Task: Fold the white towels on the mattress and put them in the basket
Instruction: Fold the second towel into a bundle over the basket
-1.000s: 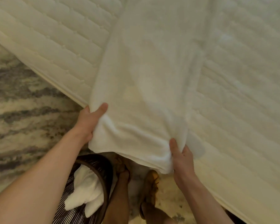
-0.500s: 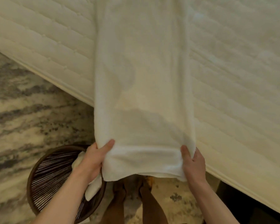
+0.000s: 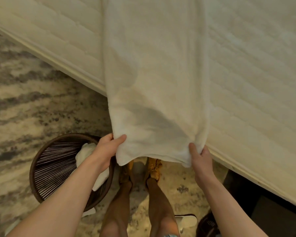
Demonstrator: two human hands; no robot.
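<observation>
A long white towel [image 3: 155,69] lies lengthwise on the quilted mattress [image 3: 256,69], its near end hanging past the mattress edge. My left hand [image 3: 108,149] pinches the near left corner, thumb on top. My right hand [image 3: 199,157] grips the near right corner the same way. Between the hands the towel's end sags a little. A dark round wicker basket [image 3: 41,168] stands on the floor at the lower left, under my left forearm, with a white towel [image 3: 82,153] inside it.
The floor is marbled grey and cream stone [image 3: 32,103]. My legs and tan shoes [image 3: 154,170] stand right at the mattress edge. A white slipper [image 3: 186,219] and a dark object [image 3: 206,224] lie on the floor at the lower right.
Both hands have pulled the towel's near end toward me, off the mattress edge, stretching the towel out straight. More of the basket has come into view.
</observation>
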